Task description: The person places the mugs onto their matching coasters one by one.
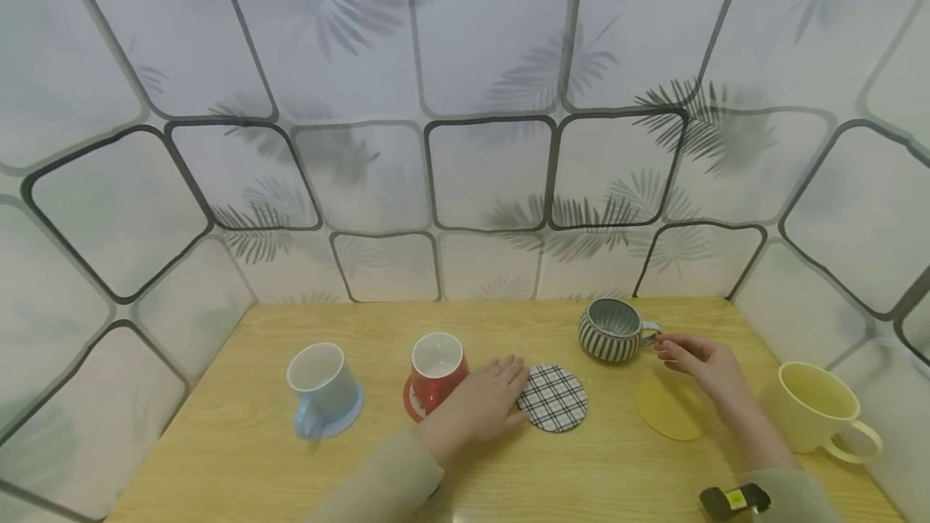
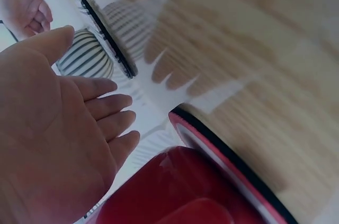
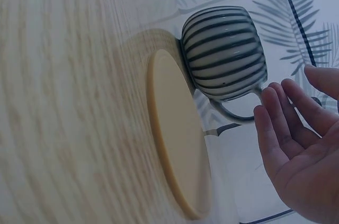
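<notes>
A striped cup [image 1: 612,339] stands near the back right of the table, its handle pointing right. My right hand [image 1: 701,366] is at that handle, fingertips beside it and thumb apart from the fingers in the right wrist view; contact is unclear. Between the red mug [image 1: 438,370] and a black-and-white checked coaster [image 1: 553,399], my left hand [image 1: 483,403] holds its fingers straight. Its shadow shows on the wood in the left wrist view. Beneath the red mug lies a red coaster [image 2: 228,163]. A round yellow coaster [image 3: 180,136] lies in front of the striped cup.
At the left, a light blue mug [image 1: 321,382] stands on a blue coaster [image 1: 347,418]. A large yellow mug [image 1: 810,410] stands at the right edge, beside my right forearm. Patterned walls [image 1: 487,176] enclose the wooden table [image 1: 240,458] at the back and sides.
</notes>
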`<state>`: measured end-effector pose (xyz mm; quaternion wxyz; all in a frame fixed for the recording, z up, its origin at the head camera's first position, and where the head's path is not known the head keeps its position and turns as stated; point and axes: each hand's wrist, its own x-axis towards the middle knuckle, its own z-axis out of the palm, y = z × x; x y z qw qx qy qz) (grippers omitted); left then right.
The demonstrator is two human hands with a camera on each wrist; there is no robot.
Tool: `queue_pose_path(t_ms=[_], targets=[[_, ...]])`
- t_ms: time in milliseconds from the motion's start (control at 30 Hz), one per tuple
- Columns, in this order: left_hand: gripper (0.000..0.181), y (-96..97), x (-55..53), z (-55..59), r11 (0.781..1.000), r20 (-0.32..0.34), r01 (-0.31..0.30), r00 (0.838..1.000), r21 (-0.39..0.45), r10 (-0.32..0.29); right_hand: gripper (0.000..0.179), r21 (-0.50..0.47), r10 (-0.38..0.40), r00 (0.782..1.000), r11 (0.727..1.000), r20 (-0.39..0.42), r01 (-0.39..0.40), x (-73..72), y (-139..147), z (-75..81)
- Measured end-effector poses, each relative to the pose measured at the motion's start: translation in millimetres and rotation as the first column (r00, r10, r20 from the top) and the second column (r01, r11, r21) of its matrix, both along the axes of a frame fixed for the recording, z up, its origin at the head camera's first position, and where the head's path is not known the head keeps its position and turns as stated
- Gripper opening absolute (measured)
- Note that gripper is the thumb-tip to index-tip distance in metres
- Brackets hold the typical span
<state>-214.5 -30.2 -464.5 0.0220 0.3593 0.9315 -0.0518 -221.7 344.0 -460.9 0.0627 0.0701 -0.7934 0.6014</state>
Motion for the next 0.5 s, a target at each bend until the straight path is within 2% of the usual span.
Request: queue_pose_path(t_ms=[167,333,500], targets=[[0.073,2.4,-2.2,-0.9,1.000,-0.003,-0.009,1.000,-0.024,0.009,0.018,-0.006,0.000,1.000,1.000,0.000,0.000,-0.7,3.5,0.2],[0.074,5.5,-4.3,-1.3,0.999,-0.006,-0.002,1.000,-0.040,0.002,0.019,-0.015,0.007,1.000,1.000,-0.007,-0.007,-1.1,8.5,-0.8],[0.075,7.0,-5.5,-3.1,0.999,-0.003,-0.009,1.000,-0.044,0.009,0.020,0.015,-0.008,1.000,1.000,0.003,0.008,-3.8,13.7,-1.5]])
